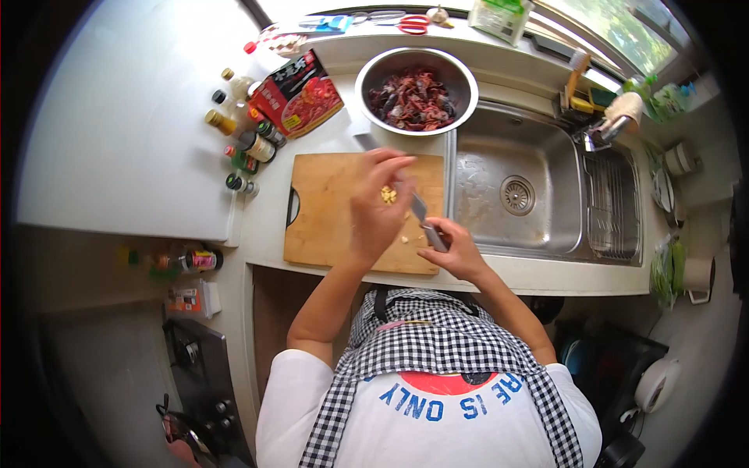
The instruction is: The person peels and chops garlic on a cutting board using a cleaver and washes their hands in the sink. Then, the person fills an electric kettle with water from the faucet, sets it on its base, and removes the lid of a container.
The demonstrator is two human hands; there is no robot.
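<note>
My right hand (456,248) grips the handle of a kitchen knife (420,207) near the cutting board's right front corner. The blade slants away to the upper left, above the wooden cutting board (324,203). Beside the blade, over the board, my left hand (378,204) is raised and slightly blurred, its visible fingers stretched across the knife; whether they touch it I cannot tell. A small pile of chopped pale-yellow pieces, looking like garlic (388,194), shows on the board past my left hand. A few more bits lie near the knife handle.
A steel bowl of crayfish (417,90) stands behind the board. To the right is a steel sink (488,195) with a faucet (605,134). Seasoning bottles (253,146) and a red food packet (300,97) stand on the left. Red scissors (413,25) lie on the back ledge.
</note>
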